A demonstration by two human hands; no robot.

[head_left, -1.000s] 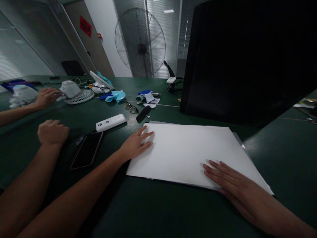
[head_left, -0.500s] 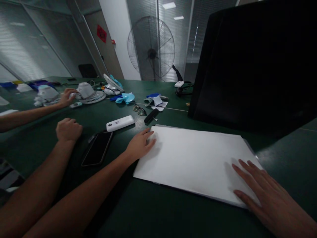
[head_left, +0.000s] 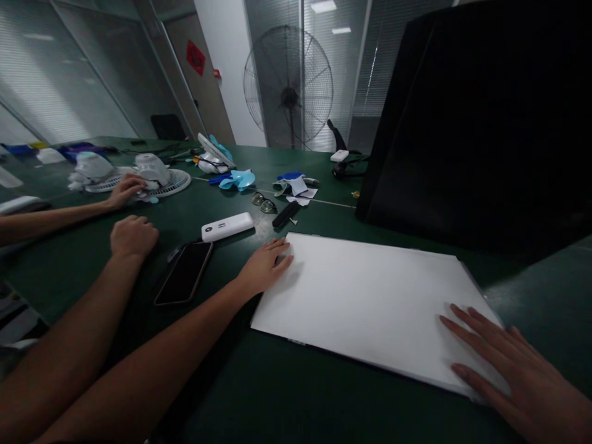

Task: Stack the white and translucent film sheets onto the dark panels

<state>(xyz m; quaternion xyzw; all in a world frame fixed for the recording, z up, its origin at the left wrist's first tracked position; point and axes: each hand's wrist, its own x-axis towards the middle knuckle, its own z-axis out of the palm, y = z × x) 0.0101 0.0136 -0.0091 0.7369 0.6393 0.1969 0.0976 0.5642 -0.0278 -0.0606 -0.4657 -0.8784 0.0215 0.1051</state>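
A large white sheet lies flat on the dark green table, on top of a thin board. My left hand rests open on the sheet's left edge, fingers loosely stretched. My right hand lies flat on the sheet's near right corner with its fingers spread. Neither hand holds anything.
A co-worker's fist rests left of a black phone; their other hand touches a white fan part. A white power bank, glasses, a black pen-like object and blue-white scraps lie behind. A big black panel stands at the right.
My right hand has slid right along the sheet to its near right corner. My left hand stays at the left edge. The co-worker's far hand shifted on the fan part.
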